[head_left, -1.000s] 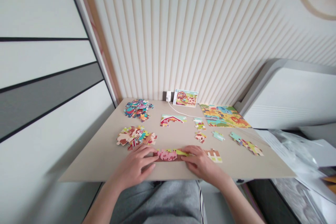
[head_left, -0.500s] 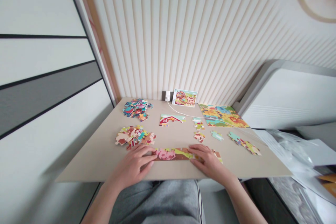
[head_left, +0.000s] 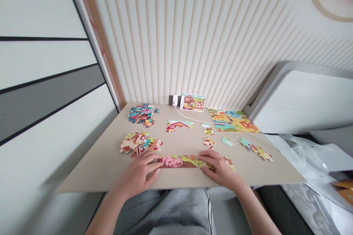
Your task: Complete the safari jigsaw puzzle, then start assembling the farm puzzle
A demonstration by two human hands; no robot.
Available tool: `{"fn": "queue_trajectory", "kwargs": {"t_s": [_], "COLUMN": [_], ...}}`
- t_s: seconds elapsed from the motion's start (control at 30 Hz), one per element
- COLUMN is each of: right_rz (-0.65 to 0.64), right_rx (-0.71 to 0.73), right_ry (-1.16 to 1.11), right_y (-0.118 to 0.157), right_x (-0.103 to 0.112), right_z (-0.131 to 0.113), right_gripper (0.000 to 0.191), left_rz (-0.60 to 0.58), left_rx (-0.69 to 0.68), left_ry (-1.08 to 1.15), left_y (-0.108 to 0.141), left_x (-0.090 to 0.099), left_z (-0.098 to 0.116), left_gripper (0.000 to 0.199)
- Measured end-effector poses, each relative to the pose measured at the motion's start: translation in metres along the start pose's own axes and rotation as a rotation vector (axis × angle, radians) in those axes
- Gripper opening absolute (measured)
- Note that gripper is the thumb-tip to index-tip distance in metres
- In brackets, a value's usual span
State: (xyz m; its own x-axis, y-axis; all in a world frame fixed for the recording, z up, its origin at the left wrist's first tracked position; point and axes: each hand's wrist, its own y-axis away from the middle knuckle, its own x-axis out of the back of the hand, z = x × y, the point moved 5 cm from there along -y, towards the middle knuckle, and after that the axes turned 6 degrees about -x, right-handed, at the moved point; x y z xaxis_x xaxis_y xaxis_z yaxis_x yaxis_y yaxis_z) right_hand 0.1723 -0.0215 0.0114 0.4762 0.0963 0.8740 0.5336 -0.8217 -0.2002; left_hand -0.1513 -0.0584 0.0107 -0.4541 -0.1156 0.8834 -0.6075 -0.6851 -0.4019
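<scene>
A long strip of joined jigsaw pieces [head_left: 179, 161], with a pink pig pattern and brown and green areas, lies along the near edge of a beige board [head_left: 91, 176]. My left hand [head_left: 136, 174] grips its left end with the fingertips. My right hand [head_left: 217, 169] lies over its right part and hides some of the pieces. Just beyond my left hand is a cluster of joined pink-and-brown pieces [head_left: 139, 144]. Small loose piece groups [head_left: 209, 142] sit beyond my right hand.
A heap of loose pieces [head_left: 142, 114], a red barn section [head_left: 178, 125] and a jungle-animal puzzle [head_left: 233, 120] lie farther along the board. A picture card [head_left: 193, 102] leans on the ribbed wall [head_left: 193, 44]. Plastic and papers [head_left: 303, 158] lie beyond the right edge.
My right hand has slid to the right along the strip, uncovering more of it. The view has shifted slightly, and my left hand stays at the strip's left end.
</scene>
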Motion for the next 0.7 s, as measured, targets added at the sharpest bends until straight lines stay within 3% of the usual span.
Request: {"fn": "queue_trajectory", "kwargs": {"t_s": [0.2,0.47,0.7], "right_rz": [-0.007,0.005,-0.025], "right_rx": [0.089,0.067,0.102], "right_ry": [0.005,-0.097,-0.021], "right_y": [-0.0032,-0.0050,-0.0092], "right_x": [0.0004,0.0035,0.0022], "right_z": [-0.0060,-0.0028,-0.0090], "right_gripper": [0.034,0.038,0.028], "left_rz": [-0.010,-0.025,-0.034], "left_rx": [-0.014,0.003,0.005], "left_ry": [0.009,0.000,-0.007], "left_y": [0.0014,0.0007,0.0016], "left_x": [-0.0017,-0.0019,-0.0032], "left_z": [-0.0008,-0.0008,-0.0020], "left_gripper": [0.034,0.034,0.034]}}
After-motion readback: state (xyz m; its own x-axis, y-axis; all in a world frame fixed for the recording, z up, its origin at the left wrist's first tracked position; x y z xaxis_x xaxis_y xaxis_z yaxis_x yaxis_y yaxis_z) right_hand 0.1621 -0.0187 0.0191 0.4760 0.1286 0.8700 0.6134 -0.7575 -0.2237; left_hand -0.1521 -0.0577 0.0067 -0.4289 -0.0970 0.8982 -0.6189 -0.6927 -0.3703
